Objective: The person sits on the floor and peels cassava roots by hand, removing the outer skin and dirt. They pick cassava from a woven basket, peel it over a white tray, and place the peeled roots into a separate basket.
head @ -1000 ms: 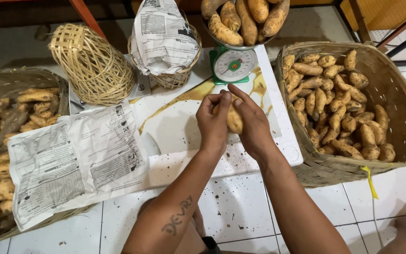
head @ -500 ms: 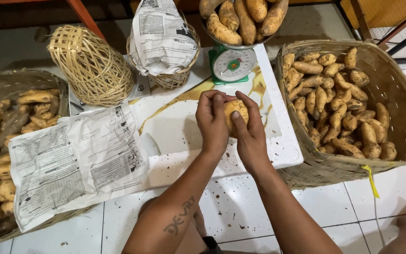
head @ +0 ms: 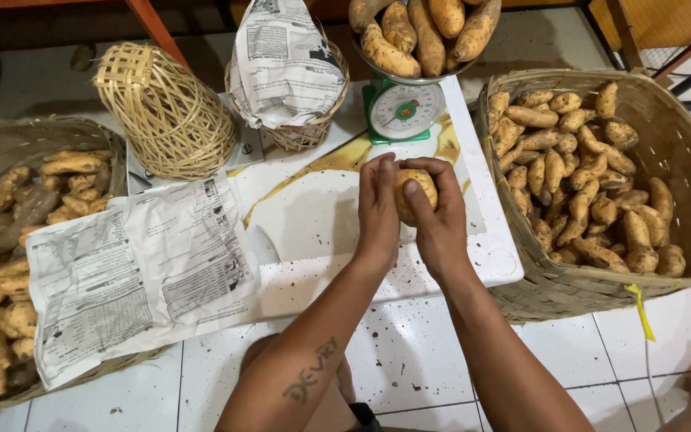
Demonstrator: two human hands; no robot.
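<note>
Both hands hold one tan sweet potato point(head: 412, 186) upright over the white board point(head: 305, 232). My left hand point(head: 379, 208) cups its left side. My right hand point(head: 437, 216) wraps its right side, thumb across the front. Just beyond them stands a green kitchen scale point(head: 404, 108) whose metal pan is heaped with several sweet potatoes point(head: 421, 32).
A large woven basket point(head: 685, 152) of sweet potatoes is at the right. Another wide basket point(head: 9, 152) of them lies at the left, under a sheet of newspaper point(head: 137, 272). A small overturned woven basket point(head: 161, 112) and a newspaper-lined basket point(head: 285, 72) stand at the back. White tiled floor below.
Both hands have closed more tightly around the sweet potato and lifted it a little toward the scale; it now stands more upright between the palms.
</note>
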